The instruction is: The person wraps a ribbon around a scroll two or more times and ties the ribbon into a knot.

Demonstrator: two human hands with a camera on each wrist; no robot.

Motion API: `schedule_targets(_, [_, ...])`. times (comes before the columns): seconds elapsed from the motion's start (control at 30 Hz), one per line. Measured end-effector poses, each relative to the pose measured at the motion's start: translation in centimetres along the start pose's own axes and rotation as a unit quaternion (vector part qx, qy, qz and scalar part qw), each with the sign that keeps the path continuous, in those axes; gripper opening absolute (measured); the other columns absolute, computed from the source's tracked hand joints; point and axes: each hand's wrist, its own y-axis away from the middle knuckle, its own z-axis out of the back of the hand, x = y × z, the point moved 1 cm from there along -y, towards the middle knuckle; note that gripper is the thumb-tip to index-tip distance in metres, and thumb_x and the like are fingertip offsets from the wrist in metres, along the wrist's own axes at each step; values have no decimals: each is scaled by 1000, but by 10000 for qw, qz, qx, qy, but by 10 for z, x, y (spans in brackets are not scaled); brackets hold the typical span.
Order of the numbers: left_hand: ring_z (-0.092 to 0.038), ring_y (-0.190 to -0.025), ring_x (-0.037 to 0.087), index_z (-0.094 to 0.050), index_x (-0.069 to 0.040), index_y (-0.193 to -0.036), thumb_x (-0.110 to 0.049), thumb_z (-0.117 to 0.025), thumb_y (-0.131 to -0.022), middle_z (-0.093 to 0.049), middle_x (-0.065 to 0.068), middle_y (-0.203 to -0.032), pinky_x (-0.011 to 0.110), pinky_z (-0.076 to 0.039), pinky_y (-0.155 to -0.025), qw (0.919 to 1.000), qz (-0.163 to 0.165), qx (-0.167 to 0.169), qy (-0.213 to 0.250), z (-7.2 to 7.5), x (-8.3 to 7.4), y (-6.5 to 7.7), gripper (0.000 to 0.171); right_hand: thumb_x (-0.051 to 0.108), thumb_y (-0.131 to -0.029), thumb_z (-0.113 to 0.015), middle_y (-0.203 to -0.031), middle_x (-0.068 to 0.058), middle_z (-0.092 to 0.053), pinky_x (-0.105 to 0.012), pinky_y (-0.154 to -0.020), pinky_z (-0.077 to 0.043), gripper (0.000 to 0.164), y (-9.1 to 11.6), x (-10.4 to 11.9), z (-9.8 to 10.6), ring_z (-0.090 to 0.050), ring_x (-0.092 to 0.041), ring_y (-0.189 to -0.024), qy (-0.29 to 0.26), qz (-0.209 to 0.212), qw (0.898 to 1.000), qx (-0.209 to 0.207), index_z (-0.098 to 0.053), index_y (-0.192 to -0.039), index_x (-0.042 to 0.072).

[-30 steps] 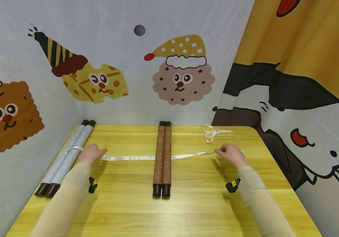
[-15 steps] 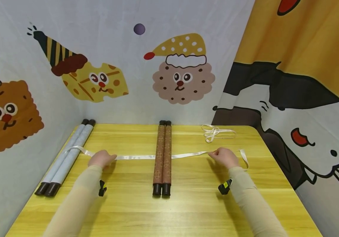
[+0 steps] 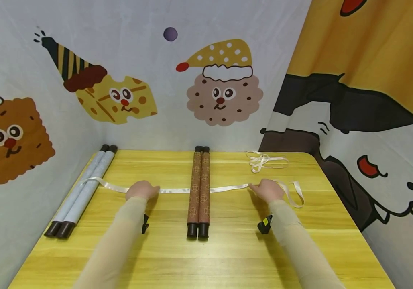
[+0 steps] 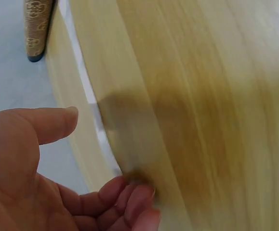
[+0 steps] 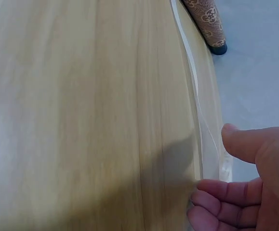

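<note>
A white satin ribbon [image 3: 173, 191] runs crosswise under a pair of brown patterned scrolls [image 3: 199, 188] with dark end knobs. My left hand [image 3: 143, 190] is over the ribbon left of the scrolls. In the left wrist view its thumb stands apart from loosely bent fingers [image 4: 108, 192], which touch or nearly touch the ribbon [image 4: 86, 86]. On the other side, my right hand [image 3: 267, 190] is at the ribbon's right stretch. Its thumb and bent fingers [image 5: 226, 192] also stand apart, close to the ribbon [image 5: 190, 60]. The ribbon's curled right end [image 3: 298, 194] lies beyond that hand.
At the left lie two pale blue scrolls [image 3: 83, 188] with dark ends, a white ribbon across them. A loose bundle of ribbon [image 3: 262, 160] lies at the back right of the wooden table [image 3: 228, 257]. A printed cloth backdrop [image 3: 130, 24] stands behind.
Both hands have moved inward along the ribbon toward the brown scrolls, the left one further. More ribbon now shows outside each hand. The scrolls have stayed in place.
</note>
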Motion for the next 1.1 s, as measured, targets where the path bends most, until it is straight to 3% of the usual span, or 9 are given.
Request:
schedule_targets(0.17, [-59,-71,25,-72,-2,-92,-45,-54,-97,-67,19,-97,39,-51,-56,9997,228,-93,48,-8,-4,-11,47,60,-96,-48,-59,-3,-49,-32,-47,-29,57,-6,4,-4,-45,-20,-53,75,-170,9998,-34,-54,-65,13])
schedule_targets(0.4, [-57,-71,25,-67,-3,-79,-14,-54,-94,-66,16,-94,36,-50,-53,9976,210,-230,615,-14,-10,-19,24,61,-99,-40,-69,-9,-59,-35,-51,-33,62,-16,8,-12,-52,-23,-60,104,-404,9991,-57,-63,-70,11])
schedule_targets(0.57, [-53,-67,25,-64,-4,-76,-10,-53,-92,-64,14,-88,35,-46,-50,9957,193,-418,803,-17,-10,-22,20,61,-100,-35,-57,-4,-47,-31,-47,-24,66,-20,8,-13,-41,-19,-50,-34,-453,9989,-104,-56,-61,12])
schedule_targets(0.63, [-54,-69,25,-64,-3,-78,-9,-53,-91,-65,15,-89,35,-46,-51,9952,211,-464,837,-18,-9,-23,19,58,-101,-35,-53,-1,-40,-30,-46,-22,64,-21,6,-14,-35,-17,-48,-76,-466,9988,-142,-51,-58,13])
schedule_targets(0.87, [-53,-69,26,-59,-3,-77,-12,-51,-92,-61,14,-82,36,-44,-53,9924,180,-520,1099,-17,-5,-21,19,43,-99,-51,-54,-1,-43,-35,-49,-36,51,-25,3,-18,-44,-20,-52,-256,-551,9976,-326,-47,-58,14])
schedule_targets(1.0, [-41,-61,23,-43,-7,-70,-17,-51,-93,-44,7,-67,37,-38,-58,9824,88,-693,1730,-17,-4,-22,26,39,-98,-54,-53,0,-41,-34,-49,-35,48,-28,2,-20,-42,-18,-52,-480,-509,9969,-356,-45,-56,15])
schedule_targets(1.1, [-33,-54,19,-38,-10,-67,-17,-51,-93,-37,2,-59,35,-33,-58,9651,54,-869,2471,-18,-5,-25,30,33,-98,-52,-59,-1,-42,-34,-51,-35,40,-29,-1,-21,-41,-19,-55,-750,-434,9954,-406,-47,-63,12])
